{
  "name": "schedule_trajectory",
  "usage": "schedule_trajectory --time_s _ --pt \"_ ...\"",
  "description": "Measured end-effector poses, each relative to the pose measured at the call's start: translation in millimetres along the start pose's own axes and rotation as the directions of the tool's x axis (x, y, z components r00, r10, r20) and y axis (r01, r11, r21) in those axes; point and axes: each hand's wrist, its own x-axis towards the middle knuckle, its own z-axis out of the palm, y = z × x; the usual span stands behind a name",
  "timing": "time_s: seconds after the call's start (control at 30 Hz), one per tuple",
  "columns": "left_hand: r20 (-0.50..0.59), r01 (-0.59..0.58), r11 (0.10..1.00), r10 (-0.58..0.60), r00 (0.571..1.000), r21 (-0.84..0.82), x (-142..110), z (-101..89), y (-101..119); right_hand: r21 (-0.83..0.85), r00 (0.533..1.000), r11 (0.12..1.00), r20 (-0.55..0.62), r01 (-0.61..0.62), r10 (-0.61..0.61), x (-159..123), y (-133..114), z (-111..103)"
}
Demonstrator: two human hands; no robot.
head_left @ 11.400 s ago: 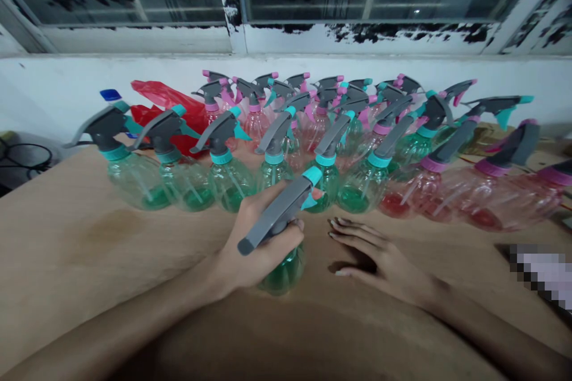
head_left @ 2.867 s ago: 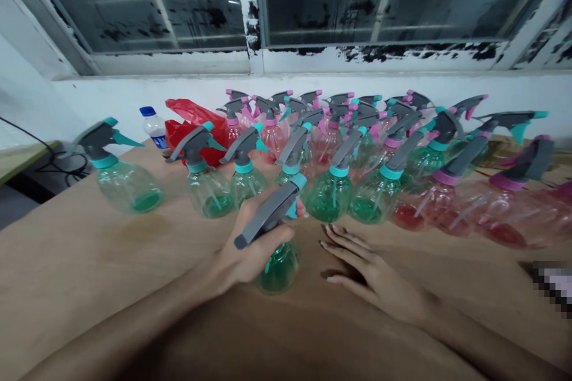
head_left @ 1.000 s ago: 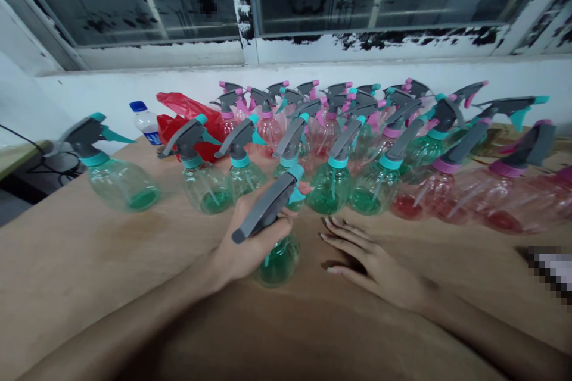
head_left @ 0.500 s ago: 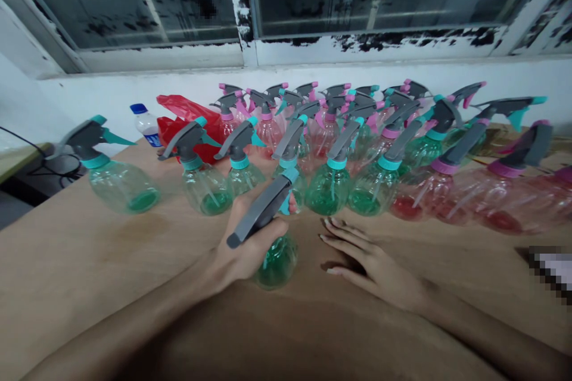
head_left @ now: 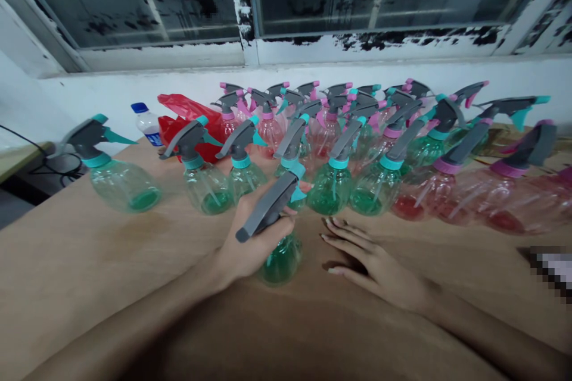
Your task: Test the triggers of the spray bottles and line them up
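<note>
My left hand (head_left: 254, 238) is wrapped round the neck of a green spray bottle (head_left: 280, 262) in front of me. Its grey head with a turquoise nozzle points away to the right, and its index finger is out past the turquoise trigger. Some of the bottle's neck is hidden by the fingers. My right hand (head_left: 375, 262) lies on the table to the right of it, fingers stretched out and holding nothing. Just beyond both hands stands a row of spray bottles, among them a green one (head_left: 329, 190) and a pink one (head_left: 413, 196).
More spray bottles (head_left: 328, 131) crowd behind the row. One green spray bottle (head_left: 123, 184) stands apart at the left, near a red plastic bag (head_left: 190, 110) and a blue-capped bottle (head_left: 145, 122). A pixelated object (head_left: 554, 271) lies at the right on the wooden table (head_left: 107, 286).
The leftmost green bottle stands farther from the row than at first. Lately my left index finger has gone from curled at the trigger to extended. My right hand stays still.
</note>
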Motion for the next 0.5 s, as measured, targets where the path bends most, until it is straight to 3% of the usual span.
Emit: schedule_trajectory --time_s 0.23,0.5 --pt "-0.014 0.034 0.995 -0.033 0.999 0.093 0.6 -0.3 -2.0 -0.001 1.0 1.0 0.0 -0.001 0.001 -0.2 1.4 1.2" --pt "-0.018 0.024 0.997 -0.022 1.0 0.072 0.6 0.7 -3.0 0.0 1.0 1.0 0.015 -0.015 0.015 0.1 -0.3 -0.1"
